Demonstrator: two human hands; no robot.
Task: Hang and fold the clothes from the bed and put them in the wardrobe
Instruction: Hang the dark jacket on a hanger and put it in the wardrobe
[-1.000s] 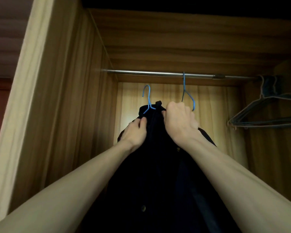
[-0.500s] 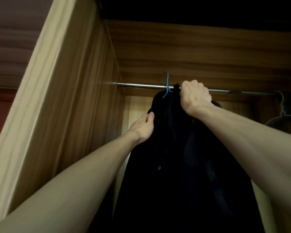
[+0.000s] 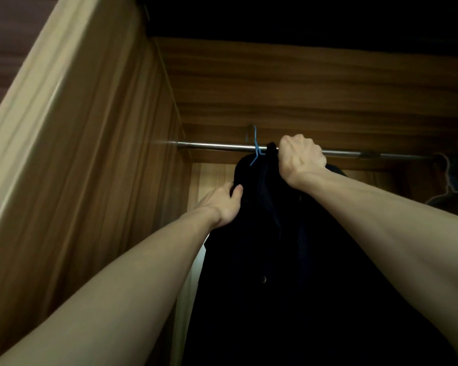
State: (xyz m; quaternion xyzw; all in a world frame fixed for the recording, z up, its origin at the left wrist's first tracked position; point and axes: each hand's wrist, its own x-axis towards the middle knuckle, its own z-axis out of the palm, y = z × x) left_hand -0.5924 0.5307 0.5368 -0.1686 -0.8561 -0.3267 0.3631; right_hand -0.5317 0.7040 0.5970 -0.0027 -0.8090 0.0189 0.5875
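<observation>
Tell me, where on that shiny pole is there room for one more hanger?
The rail is bare between the wardrobe's left wall and the blue hanger hook. Another bare stretch runs from the right hand to the hangers bunched at the far right. It is crowded around the dark garment.

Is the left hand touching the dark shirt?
Touching. The head view shows the left hand with its thumb and fingers curled onto the left shoulder of the dark shirt, with no gap between them.

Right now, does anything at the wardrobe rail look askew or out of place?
Nothing stands out. The blue hanger hook sits over the metal rail, the dark shirt hangs below, the right hand grips its collar and the left hand holds its shoulder.
</observation>
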